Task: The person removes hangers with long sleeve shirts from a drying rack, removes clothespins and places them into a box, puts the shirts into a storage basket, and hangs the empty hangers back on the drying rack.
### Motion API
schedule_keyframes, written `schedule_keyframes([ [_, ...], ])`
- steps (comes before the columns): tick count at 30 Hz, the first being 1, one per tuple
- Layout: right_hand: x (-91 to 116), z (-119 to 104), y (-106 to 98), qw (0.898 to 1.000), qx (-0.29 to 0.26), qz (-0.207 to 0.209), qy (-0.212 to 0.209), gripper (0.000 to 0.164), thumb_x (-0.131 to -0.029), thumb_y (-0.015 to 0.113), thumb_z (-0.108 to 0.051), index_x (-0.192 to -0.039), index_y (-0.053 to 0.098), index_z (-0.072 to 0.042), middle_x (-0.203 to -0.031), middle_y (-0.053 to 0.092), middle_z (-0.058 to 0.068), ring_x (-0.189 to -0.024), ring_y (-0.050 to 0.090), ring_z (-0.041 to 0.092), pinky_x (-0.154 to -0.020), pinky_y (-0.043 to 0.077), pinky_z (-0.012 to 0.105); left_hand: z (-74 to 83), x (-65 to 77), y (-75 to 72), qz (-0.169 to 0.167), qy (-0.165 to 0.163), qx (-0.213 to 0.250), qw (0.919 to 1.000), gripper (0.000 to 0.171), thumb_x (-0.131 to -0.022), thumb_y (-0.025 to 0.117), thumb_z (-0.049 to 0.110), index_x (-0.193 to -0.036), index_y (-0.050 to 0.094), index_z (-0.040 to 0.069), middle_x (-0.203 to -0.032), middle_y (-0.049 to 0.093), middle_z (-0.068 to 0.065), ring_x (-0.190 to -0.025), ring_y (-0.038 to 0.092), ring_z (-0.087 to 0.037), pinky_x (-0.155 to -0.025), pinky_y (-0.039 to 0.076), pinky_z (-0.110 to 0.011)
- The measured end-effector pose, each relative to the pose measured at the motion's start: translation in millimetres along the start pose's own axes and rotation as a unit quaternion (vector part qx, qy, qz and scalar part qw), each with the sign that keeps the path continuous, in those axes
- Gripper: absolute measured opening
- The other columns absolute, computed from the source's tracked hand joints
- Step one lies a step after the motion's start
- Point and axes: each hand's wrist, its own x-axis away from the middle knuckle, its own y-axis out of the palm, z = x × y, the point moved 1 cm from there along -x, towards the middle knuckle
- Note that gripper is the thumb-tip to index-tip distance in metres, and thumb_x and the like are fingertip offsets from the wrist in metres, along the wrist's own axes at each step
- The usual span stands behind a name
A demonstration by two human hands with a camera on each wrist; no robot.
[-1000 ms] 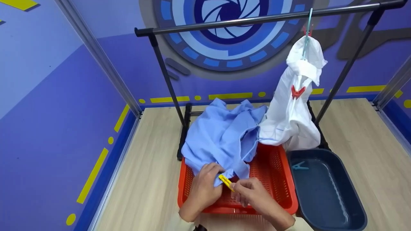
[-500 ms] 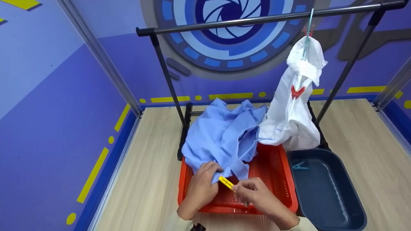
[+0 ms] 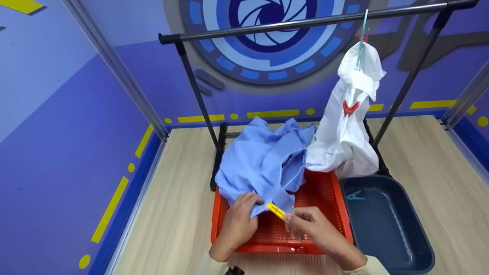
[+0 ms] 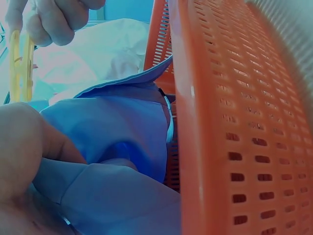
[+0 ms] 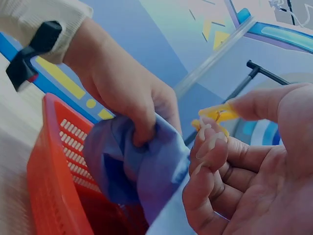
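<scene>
A light blue garment (image 3: 252, 160) lies bunched in and over the red perforated basket (image 3: 282, 249). My left hand (image 3: 237, 223) grips a fold of it at the near left, thumb and fingers closed on the cloth, as the right wrist view also shows. Just to the right, my right hand (image 3: 311, 225) pinches a yellow clothespin (image 3: 276, 211) by one end between thumb and fingers. The clothespin's other end points up and left toward the gripped cloth, overlapping the garment's edge in the head view. In the left wrist view, the clothespin (image 4: 15, 68) appears above the left hand.
A black rack (image 3: 267, 29) stands behind the basket. From its bar a white garment (image 3: 353, 152) hangs on a pale green hanger (image 3: 363, 30), with a red clip (image 3: 350, 108) on it. A dark basin (image 3: 382, 225) holding a light blue clothespin (image 3: 355, 196) sits right of the basket.
My right hand has shifted up and to the right with the yellow clothespin, a little farther from my left hand. The left hand keeps its grip on the blue cloth, slightly lower left.
</scene>
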Motion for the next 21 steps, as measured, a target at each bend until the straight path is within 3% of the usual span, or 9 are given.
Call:
schedule_keyframes([
  [6,-0.2,-1.0,-13.7,0.999,0.000,0.048,-0.011,0.036,-0.099,0.049,-0.018,-0.090,0.057,0.016,-0.074,0.060,0.000,-0.061,0.053,0.006,-0.057,0.050,0.022,-0.3,-0.2,-2.0,-0.004,-0.007,0.009,0.9999,0.028,-0.082,0.058,-0.005,-0.098,0.064,0.017,-0.102,0.064,0.004,-0.100,0.060,-0.016,-0.087,0.051,-0.035],
  [15,3.6,2.2,-39.1,0.989,0.024,0.139,0.049,0.038,-0.101,0.047,-0.025,-0.102,0.063,0.010,-0.083,0.065,0.006,-0.062,0.056,0.011,-0.061,0.053,0.026,-2.4,-0.3,-2.0,-0.009,-0.007,0.015,0.9998,0.030,-0.080,0.059,-0.005,-0.099,0.065,0.017,-0.103,0.064,0.004,-0.101,0.060,-0.017,-0.088,0.051,-0.036],
  [21,9.9,5.6,-54.0,0.981,0.038,0.182,0.062,0.041,-0.102,0.047,-0.027,-0.116,0.061,0.008,-0.098,0.071,0.011,-0.063,0.058,0.013,-0.065,0.054,0.027,-2.9,-0.3,-1.2,0.003,0.007,0.014,0.9999,0.029,-0.080,0.058,-0.006,-0.098,0.065,0.016,-0.103,0.065,0.004,-0.101,0.060,-0.016,-0.089,0.051,-0.035],
])
